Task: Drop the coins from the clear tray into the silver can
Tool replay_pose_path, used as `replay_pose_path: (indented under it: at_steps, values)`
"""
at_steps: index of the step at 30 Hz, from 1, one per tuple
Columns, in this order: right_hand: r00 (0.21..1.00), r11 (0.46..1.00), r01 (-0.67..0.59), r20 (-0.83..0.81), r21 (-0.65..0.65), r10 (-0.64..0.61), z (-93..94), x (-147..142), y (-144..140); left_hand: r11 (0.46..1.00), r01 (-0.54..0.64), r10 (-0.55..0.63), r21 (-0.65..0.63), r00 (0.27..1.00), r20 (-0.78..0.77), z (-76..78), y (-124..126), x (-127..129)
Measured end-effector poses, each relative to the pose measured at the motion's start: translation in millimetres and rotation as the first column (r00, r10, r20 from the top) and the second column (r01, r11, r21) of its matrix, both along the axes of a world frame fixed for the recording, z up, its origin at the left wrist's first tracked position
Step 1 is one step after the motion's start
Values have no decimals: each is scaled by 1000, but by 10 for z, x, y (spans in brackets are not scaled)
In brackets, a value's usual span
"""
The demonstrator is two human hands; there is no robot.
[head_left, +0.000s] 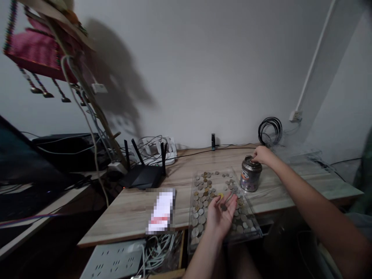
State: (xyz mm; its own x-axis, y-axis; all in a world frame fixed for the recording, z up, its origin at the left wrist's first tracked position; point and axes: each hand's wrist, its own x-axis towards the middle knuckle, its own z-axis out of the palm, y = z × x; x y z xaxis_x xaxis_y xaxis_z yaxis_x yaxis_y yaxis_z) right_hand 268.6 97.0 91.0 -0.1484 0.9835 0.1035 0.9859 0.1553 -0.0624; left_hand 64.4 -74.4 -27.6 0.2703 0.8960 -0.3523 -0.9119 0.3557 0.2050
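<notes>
My left hand (220, 217) is palm up above a clear plastic tray (190, 232), fingers spread and slightly curled. A dark coin (223, 208) lies in its cupped palm. Many loose silver and brassy coins (200, 211) are scattered over the tray. Just right of the tray stands a round metal tin (250, 179), upright, with a coloured picture on its side. My right hand (260, 155) is at the top of this tin, its fingers pinched together at the lid. Whatever those fingertips hold is hidden.
A phone (161, 211) with a lit, blurred screen lies left of the tray. Behind it are a black router (143, 176) and white cabled devices (158, 151). A coiled black cable (270, 131) leans on the wall. Below, an open drawer holds a power strip (114, 257) and white cables (158, 252).
</notes>
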Motion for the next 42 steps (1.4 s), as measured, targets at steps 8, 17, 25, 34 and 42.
replay_pose_path:
  at_steps: [8,17,25,34,42]
  values:
    - [998,997,-56,-38,-50,55,-71,16,32,1000,27,-27,-5,1000,-5,-3,0,-18]
    - [1000,1000,17,-20,3,-17,-122,-6,89,1000,15,-15,-4,1000,-5,-28,4,-27]
    - [848,872,-469,-204,140,489,-385,-597,-1046,996,-48,45,81,998,36,66,-41,1]
    - [893,904,-388,-172,179,417,-497,-557,-1143,971,79,-51,227,991,-126,73,-162,47]
    - [998,991,59,-33,119,-55,-209,-23,-79,918,48,261,393,673,-692,-5,-256,-355]
